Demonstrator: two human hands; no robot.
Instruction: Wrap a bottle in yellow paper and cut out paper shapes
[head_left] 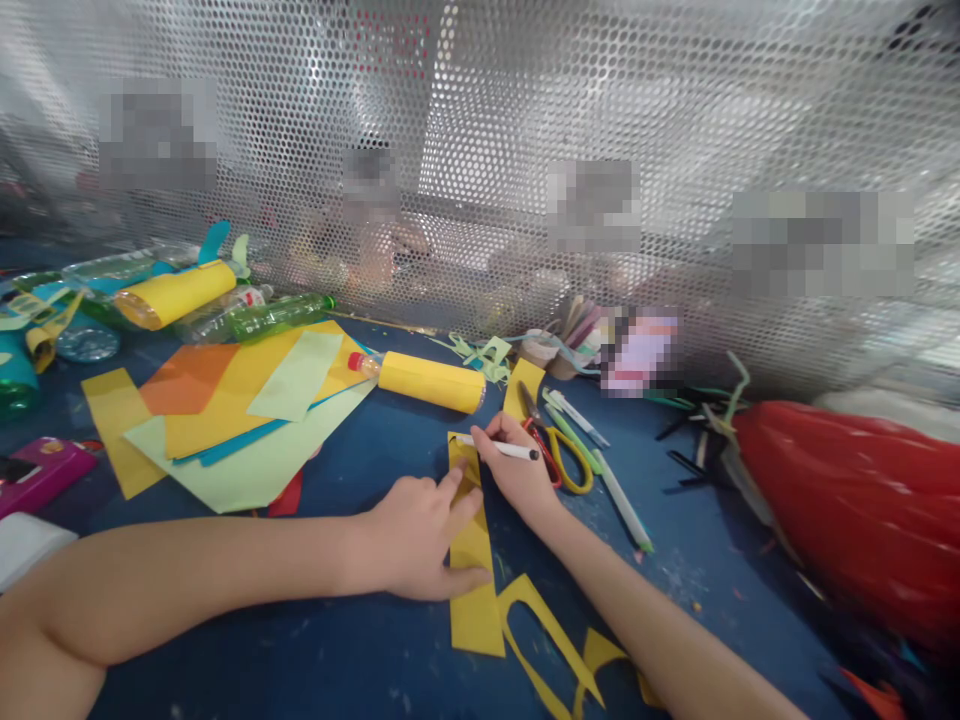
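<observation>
A narrow strip of yellow paper (478,620) lies lengthwise on the blue table. My left hand (424,535) rests on it with the fingers spread, pressing it flat. Near the strip's far end, my right hand (517,470) grips a white marker (504,447) with a black end, its tip at the paper. Just beyond that hand lie scissors (570,462) with red and yellow handles, partly covered by it. Yellow paper offcuts (551,640) with cut-out openings sit beside the strip's near end.
Coloured paper sheets (225,440) are stacked at left, near a bottle wrapped in yellow paper (431,382). More bottles (277,318) lie farther back. Pens (622,500) lie right of the scissors; a red bag (855,510) bulges at the right. A perforated metal screen (480,150) borders the table.
</observation>
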